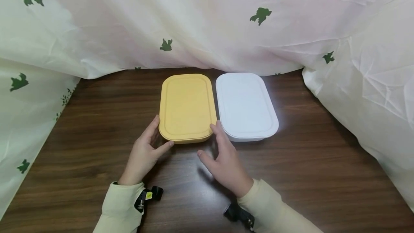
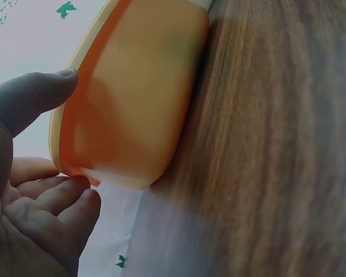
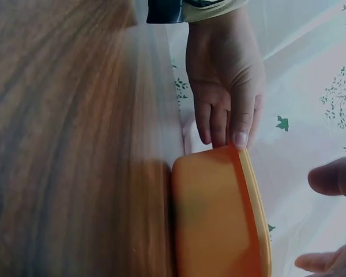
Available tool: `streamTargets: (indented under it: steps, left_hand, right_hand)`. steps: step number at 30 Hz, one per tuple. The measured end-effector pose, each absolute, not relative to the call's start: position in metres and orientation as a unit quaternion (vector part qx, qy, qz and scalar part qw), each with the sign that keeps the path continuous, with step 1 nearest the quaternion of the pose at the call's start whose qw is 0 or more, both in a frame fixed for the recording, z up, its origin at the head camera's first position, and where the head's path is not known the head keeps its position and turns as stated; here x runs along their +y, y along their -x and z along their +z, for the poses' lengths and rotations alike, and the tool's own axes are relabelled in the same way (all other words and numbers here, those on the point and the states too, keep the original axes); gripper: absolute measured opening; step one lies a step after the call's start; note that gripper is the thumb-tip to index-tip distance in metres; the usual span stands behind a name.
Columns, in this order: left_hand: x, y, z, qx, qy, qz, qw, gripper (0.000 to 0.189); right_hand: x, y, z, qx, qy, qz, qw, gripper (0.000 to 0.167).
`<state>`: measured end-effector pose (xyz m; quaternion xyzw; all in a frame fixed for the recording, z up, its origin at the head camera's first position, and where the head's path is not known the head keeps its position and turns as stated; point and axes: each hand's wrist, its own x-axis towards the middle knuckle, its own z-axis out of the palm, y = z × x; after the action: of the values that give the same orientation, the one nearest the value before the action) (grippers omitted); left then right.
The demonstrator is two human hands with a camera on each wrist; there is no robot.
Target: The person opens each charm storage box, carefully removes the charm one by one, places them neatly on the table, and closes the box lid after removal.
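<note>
A yellow lidded food container (image 1: 189,105) sits on the table, its lid on. My left hand (image 1: 143,154) holds its near left corner, thumb at the lid's front rim and fingers along the left side. In the left wrist view the left thumb (image 2: 52,92) meets the rim while the other fingers bend around the corner. My right hand (image 1: 226,161) is at the near right corner, fingertips right at the lid's edge and thumb spread away from it. A white lidded container (image 1: 247,105) stands just right of the yellow one.
Both containers stand near the back of the dark wood table (image 1: 106,118). A pale curtain (image 1: 210,17) with green bird shapes hangs behind and along both sides. Black wrist cameras are strapped over the cream sleeves (image 1: 123,204).
</note>
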<state>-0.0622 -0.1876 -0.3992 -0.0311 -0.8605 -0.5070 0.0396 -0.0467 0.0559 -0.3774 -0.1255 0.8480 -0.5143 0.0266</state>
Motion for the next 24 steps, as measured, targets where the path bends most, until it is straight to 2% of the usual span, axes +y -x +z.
streamTargets:
  steps: [8,17,24]
  left_hand:
    - [-0.187,0.061,-0.397,-0.873,0.029,-0.485,0.042,0.088]
    - [-0.188,0.06,-0.395,-0.878,0.027,-0.475,0.055,0.085]
    - [-0.19,0.06,-0.396,-0.875,0.026,-0.48,0.06,0.084]
  right_hand:
    - [0.055,0.048,-0.378,0.795,0.119,-0.595,0.022,0.077]
    - [0.055,0.051,-0.378,0.726,0.123,-0.677,-0.017,0.072]
    - [0.058,0.061,-0.377,0.632,0.012,-0.775,-0.011,0.051]
